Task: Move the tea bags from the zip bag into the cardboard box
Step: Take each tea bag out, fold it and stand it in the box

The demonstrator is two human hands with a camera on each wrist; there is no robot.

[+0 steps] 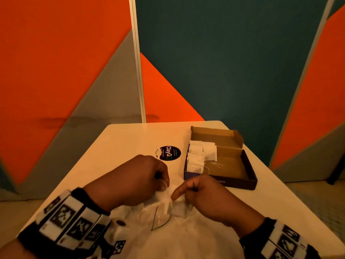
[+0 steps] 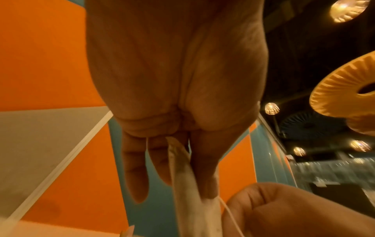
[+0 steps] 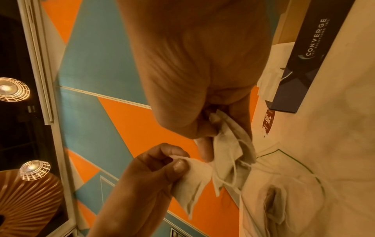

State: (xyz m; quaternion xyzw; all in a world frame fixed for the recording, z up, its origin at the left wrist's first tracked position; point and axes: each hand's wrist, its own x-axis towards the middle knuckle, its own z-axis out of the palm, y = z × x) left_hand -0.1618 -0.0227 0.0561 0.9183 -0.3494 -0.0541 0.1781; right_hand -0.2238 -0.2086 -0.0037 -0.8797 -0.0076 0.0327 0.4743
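Papery tea bags (image 1: 169, 200) pinched by left hand (image 1: 130, 179) and right hand (image 1: 207, 195) should be teased apart gently so strings aren't snagged.

Both forearms are reaching forward side by side, each wrist wearing a marker-patterned band. The left hand (image 1: 134, 180) is lying knuckles-up, its thumb and curled forefinger pinching one tea bag (image 3: 190, 184). The right hand (image 1: 207, 197) is mirroring it close by — the thumb and fingers are gripping a second tea bag (image 3: 229, 150), with the forefinger extending toward the left hand.
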